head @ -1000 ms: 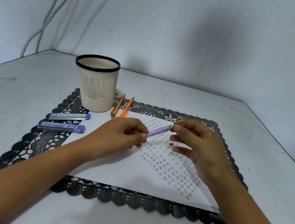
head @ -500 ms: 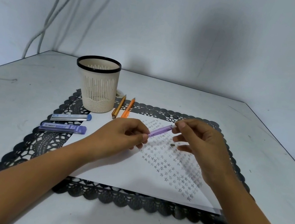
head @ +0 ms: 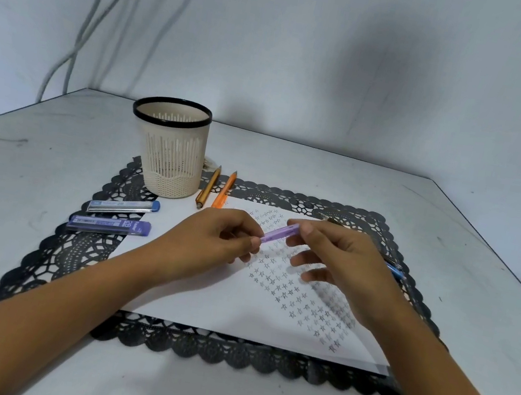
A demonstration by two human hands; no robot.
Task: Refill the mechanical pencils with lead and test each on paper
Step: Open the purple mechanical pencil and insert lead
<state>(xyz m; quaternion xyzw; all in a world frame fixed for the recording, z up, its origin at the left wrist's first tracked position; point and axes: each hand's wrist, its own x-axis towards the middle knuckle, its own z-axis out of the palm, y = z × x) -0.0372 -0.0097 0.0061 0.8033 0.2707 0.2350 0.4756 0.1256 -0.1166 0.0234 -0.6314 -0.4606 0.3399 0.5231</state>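
A slim lilac mechanical pencil of smooth plastic is held in the air over the paper, slanting up to the right between the two hands. Its lower end is gripped in the curled fingers of the left hand. Its upper end is pinched between thumb and forefinger of the right hand, whose other fingers are loosely spread below. The pencil's tip is hidden inside the left hand.

The paper is a flat white sheet, covered on its right half with diagonal rows of small pencilled stars. It is laid on a black lace-patterned placemat with a scalloped, perforated edge, which is spread on a pale, scuffed surface.

Two flat rectangular lead cases are set side by side on the mat's left part: a clear one with a blue cap and, nearer the person, a translucent purple one. Behind them a round cream plastic holder is stood upright, with slotted walls, a mesh-textured base and a black rim. Just to its right a gold pencil and an orange pencil are laid parallel, their near ends on the sheet's top edge. A blue pencil is partly seen behind the right hand.
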